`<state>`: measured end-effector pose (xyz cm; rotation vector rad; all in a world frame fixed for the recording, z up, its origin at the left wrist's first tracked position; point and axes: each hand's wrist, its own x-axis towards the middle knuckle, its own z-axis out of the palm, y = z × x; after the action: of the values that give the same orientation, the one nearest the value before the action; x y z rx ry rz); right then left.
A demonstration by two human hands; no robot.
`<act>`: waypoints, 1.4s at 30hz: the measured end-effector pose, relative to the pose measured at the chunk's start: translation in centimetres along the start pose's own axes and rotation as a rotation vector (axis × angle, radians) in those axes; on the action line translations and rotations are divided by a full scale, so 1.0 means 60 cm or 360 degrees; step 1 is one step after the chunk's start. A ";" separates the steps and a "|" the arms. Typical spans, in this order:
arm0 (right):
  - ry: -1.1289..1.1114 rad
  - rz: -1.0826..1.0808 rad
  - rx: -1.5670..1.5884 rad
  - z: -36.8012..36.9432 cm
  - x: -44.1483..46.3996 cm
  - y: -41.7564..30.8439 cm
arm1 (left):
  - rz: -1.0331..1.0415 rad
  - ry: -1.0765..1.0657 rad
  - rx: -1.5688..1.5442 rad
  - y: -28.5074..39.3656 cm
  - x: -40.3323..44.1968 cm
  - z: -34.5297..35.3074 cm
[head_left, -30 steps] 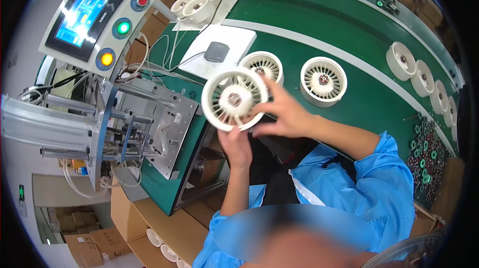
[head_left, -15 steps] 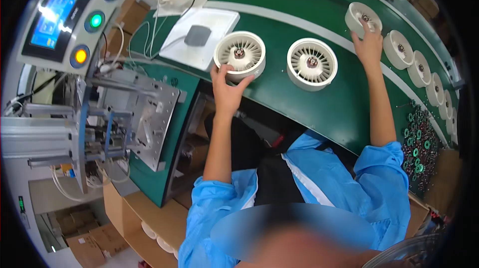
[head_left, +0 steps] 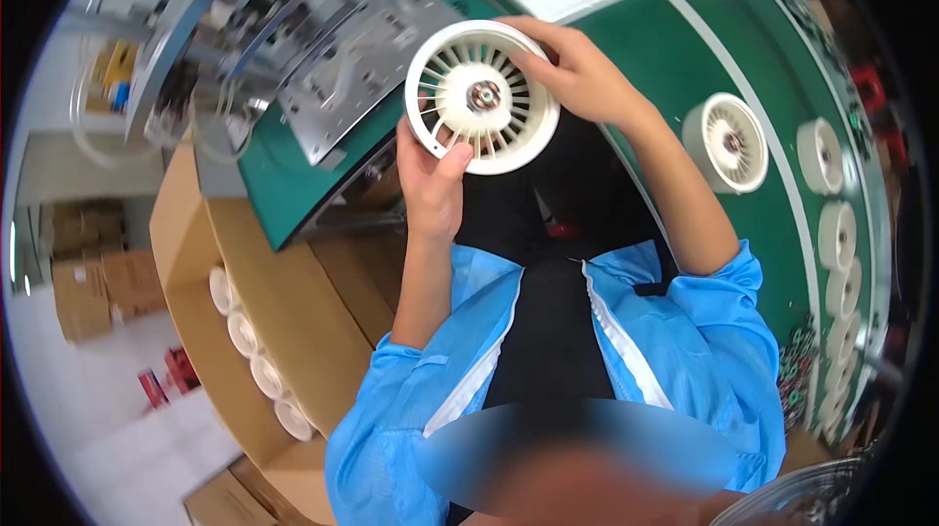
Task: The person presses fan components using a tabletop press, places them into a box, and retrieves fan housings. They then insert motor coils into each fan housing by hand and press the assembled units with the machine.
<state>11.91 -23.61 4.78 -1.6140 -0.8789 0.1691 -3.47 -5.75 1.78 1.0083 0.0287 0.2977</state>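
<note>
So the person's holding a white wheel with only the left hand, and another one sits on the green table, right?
Not only the left hand: the head view shows the right hand holding the white wheel too. Another wheel does sit on the green table.

Right of the grip we had a green bench point(head_left: 650, 46), a white strip point(head_left: 706, 27) running along it and light gleaming off its far part. More green tabletop point(head_left: 279, 188) showed to the left. Below and left of the grip we saw an open carton point(head_left: 293, 320); beyond it, pale floor point(head_left: 88, 384), boxes point(head_left: 83, 301), a pale wall point(head_left: 59, 95) and a dim recess point(head_left: 98, 159) blurred from us.
</note>
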 end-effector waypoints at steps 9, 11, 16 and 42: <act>0.0380 0.0042 0.0110 0.229 0.132 0.079 | 0.0328 0.0456 -0.0410 -0.064 0.050 -0.076; 0.0431 0.0093 -0.0050 0.240 0.170 0.087 | 0.0241 0.0478 -0.0427 -0.058 0.072 -0.088; -0.0114 0.0152 -0.0472 0.216 0.238 0.078 | 0.0075 0.0539 -0.0435 -0.043 0.094 -0.104; 0.0760 0.0727 -0.1448 -0.076 0.273 0.241 | -0.0118 0.0764 -0.0243 -0.053 0.098 -0.129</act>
<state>32.35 -16.82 -1.17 -2.5443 -0.1747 -0.3462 1.68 0.61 -4.36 0.7642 0.4704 0.4616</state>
